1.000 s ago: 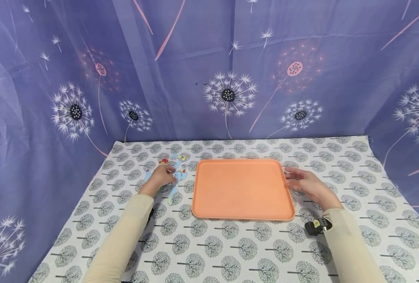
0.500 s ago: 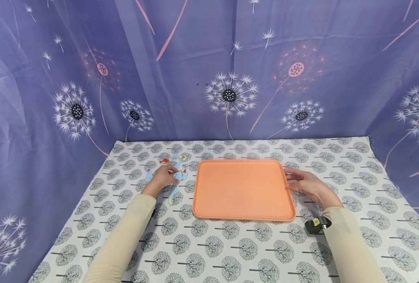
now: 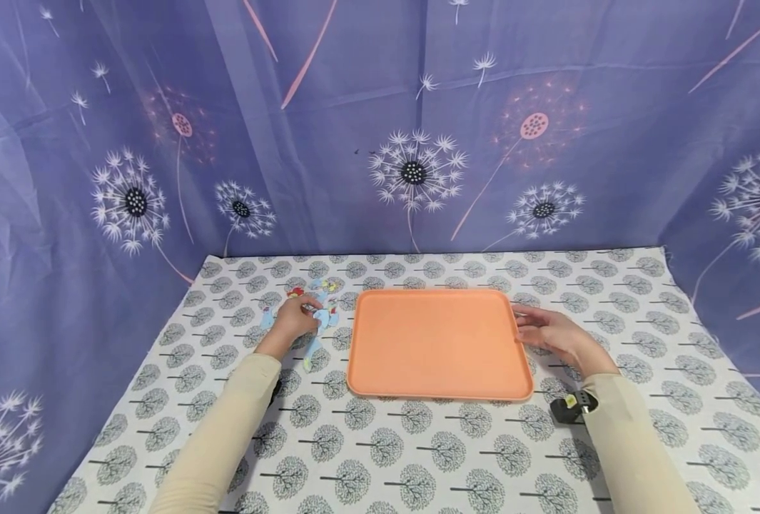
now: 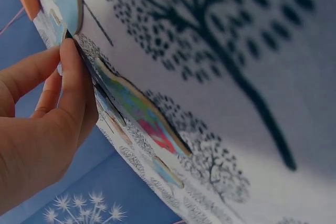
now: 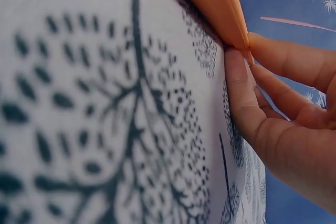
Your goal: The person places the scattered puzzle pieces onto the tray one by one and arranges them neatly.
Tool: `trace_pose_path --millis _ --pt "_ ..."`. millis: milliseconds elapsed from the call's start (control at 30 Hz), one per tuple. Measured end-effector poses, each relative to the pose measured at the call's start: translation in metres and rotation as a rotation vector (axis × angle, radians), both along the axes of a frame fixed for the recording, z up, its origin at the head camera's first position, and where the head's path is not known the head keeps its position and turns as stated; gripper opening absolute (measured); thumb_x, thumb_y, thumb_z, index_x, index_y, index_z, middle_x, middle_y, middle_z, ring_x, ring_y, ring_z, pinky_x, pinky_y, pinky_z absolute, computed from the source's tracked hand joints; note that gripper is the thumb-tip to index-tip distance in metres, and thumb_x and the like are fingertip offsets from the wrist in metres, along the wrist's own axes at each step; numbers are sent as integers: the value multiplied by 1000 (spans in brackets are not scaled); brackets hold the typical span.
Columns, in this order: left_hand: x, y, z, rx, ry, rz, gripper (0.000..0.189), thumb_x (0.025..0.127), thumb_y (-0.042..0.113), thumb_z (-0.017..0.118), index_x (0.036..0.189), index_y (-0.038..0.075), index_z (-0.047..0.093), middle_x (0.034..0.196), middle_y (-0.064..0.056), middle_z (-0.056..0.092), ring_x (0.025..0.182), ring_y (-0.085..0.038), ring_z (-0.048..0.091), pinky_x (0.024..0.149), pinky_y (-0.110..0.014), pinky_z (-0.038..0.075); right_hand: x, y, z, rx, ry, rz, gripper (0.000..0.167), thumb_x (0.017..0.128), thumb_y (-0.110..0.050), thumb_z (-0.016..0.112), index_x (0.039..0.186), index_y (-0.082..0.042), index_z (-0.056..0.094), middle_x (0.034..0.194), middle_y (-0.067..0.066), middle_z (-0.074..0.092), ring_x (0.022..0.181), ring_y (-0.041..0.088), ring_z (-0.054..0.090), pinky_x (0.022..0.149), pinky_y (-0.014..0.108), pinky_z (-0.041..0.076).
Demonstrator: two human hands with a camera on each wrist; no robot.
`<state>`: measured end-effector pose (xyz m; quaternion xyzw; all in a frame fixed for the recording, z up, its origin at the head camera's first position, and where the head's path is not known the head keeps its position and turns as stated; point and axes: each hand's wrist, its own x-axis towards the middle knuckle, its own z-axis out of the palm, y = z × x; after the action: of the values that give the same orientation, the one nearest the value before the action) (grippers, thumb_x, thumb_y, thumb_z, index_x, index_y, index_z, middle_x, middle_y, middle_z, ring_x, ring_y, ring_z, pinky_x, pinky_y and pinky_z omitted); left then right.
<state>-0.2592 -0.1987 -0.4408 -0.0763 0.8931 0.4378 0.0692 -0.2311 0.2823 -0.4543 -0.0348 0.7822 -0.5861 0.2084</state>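
At the left of the head view, my left hand (image 3: 295,316) pinches a flat light-blue jigsaw puzzle piece (image 3: 322,317) between thumb and fingers. In the left wrist view this held piece is seen edge-on, thin and dark, tilted up from the cloth; its printed face is hidden there. Several other flat printed pieces lie around that hand, among them a red one (image 3: 295,292) and a blue-green one (image 3: 312,353). An orange rectangular tray (image 3: 440,343) lies flat at the centre. My right hand (image 3: 558,335) holds its right rim, thumb low and fingertips against the edge (image 5: 239,35).
White cloth printed with grey trees (image 3: 418,457) covers the table. A purple dandelion curtain (image 3: 328,178) hangs behind and at both sides. On the right wrist sits a small black camera (image 3: 569,407).
My left fingers have closed on the light-blue piece and tilted it up slightly. The right hand and the tray stay in place.
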Motion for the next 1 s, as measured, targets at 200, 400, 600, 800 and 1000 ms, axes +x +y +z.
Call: trace_pose_path --millis 200,400,600,800,1000 --pt "0 -5 1 246 -69 39 33 87 -10 60 120 -5 59 83 -10 51 64 -19 63 72 -35 61 -1 -1 0 6 -2 -4 78 88 -4 67 151 -1 22 135 30 43 102 14 59 98 31 51" --pt "-2 -8 5 354 -149 67 39 90 -8 59 129 -2 54 95 -14 55 66 -16 64 72 -31 61 0 -1 1 6 1 1 77 88 -4 67 151 0 22 135 29 43 102 14 59 96 29 52" --pt "-6 0 7 420 -161 83 40 89 -7 60 129 -1 55 88 -13 55 66 -15 65 71 -29 61 0 0 2 8 3 12 77 88 -5 67 151 -1 22 137 30 42 104 15 59 101 36 49" --pt "-15 20 12 482 -136 66 41 89 -7 59 130 -3 54 89 -11 52 66 -15 63 76 -29 61 0 -1 3 3 -16 9 77 89 -5 66 152 -2 21 139 30 41 106 15 58 103 37 48" --pt "-24 55 21 551 -111 69 44 87 -11 60 130 -3 55 90 -14 58 62 -15 65 77 -30 61 0 -2 3 -2 -37 5 78 89 -6 66 152 -5 21 140 29 40 108 16 58 105 40 45"
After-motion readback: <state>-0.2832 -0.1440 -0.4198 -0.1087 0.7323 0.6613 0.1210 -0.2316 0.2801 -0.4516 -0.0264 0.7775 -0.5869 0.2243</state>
